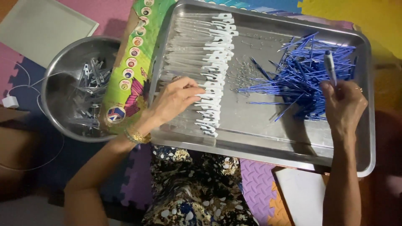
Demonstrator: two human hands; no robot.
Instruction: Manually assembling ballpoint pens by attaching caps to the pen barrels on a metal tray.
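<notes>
Pen barrels, light, stiff, slippery plastic, rowed at left of steel tray, pinched by left hand; best gripped mid-shaft; right hand closed around one pen.

Colourful printed board under tray

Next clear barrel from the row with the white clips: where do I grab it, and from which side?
Probably grip at the white clip end, coming from above on the left side, as the left hand does. The barrels lie flat and parallel in the steel tray, packed side by side; the clips line up along one edge, raised and distinct, so a fingertip pinch there looks easiest.
</notes>
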